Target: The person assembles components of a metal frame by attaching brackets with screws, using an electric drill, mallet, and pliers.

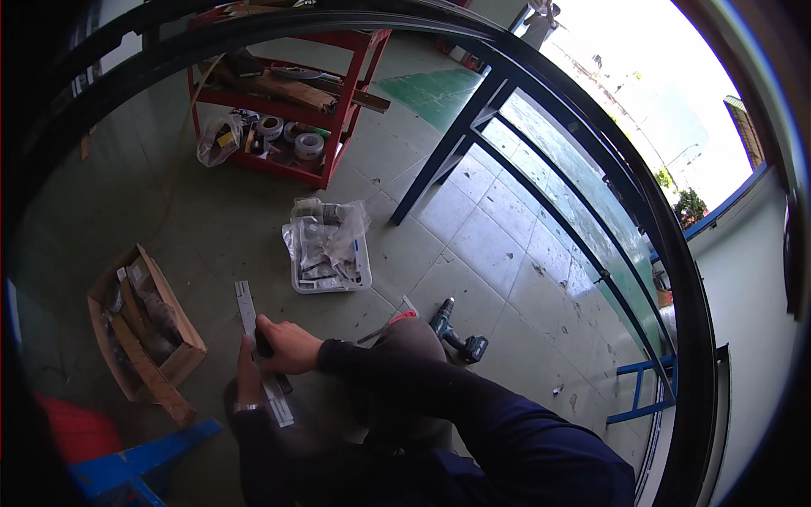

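In front of my knees, a long flat silver metal strip [246, 306] slants from upper left to lower right, slotted at its far end. My left hand [250, 376], slightly blurred, grips the strip along its left side. Crossing over from the right, my right hand [291, 346] is closed at the strip's middle. A dark piece [263, 344] shows at its fingers, and more dark material appears below the hand; its kind is hidden. Beside my right knee lies a cordless drill [457, 333] on the floor. A red-handled tool [400, 318] shows just past that knee.
Left of my hands sits an open cardboard box [187, 348] with wood strips. Ahead stands a clear plastic tub [331, 288] of bags and small parts. Farther off is a red shelf cart [325, 175] with tape rolls. A dark blue metal frame [448, 156] rises on the right.
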